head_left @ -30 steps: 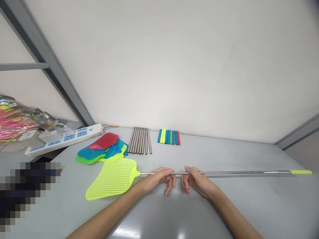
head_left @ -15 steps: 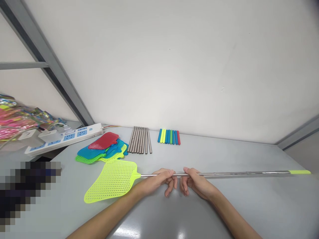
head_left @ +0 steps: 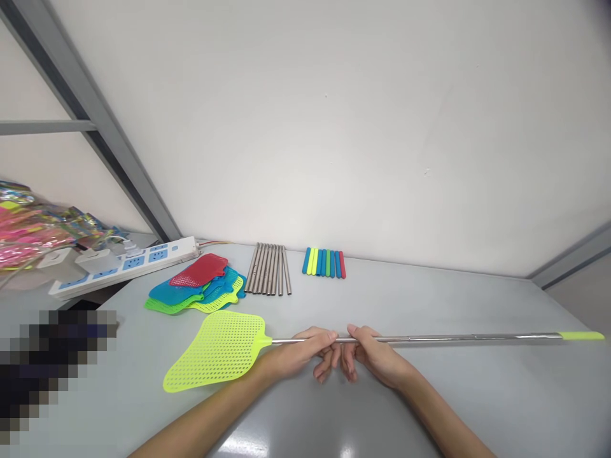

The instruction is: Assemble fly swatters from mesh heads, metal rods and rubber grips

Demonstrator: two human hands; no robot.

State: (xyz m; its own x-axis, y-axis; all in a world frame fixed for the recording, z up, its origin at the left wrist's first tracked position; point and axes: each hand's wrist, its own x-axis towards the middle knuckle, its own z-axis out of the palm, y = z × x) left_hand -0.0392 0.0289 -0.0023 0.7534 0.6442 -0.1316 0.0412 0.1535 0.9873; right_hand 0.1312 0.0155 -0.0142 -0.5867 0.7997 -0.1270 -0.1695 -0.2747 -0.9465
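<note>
Both hands hold a long fly swatter [head_left: 217,351] crosswise above the grey table. Its yellow-green perforated head is at the left, and a drawn-out metal telescopic rod [head_left: 439,338] runs right to a yellow-green grip [head_left: 581,335]. My left hand [head_left: 312,350] pinches the rod between thumb and fingers, nearer the head. Close beside it, my right hand [head_left: 375,355] is closed on the rod too, thumb on top. The lower fingers of both hands are loosely curled beneath the rod.
Behind the swatter lies a pile of red, blue, green and yellow swatter heads [head_left: 199,271]. Several metal rods [head_left: 270,270] and a row of coloured grips [head_left: 324,263] lie near the wall. At left are a power strip [head_left: 157,256] with plugs and bagged colourful items [head_left: 38,232].
The swatter has shifted slightly down and to the right. My hands are a little closer together on the rod, both still holding it.
</note>
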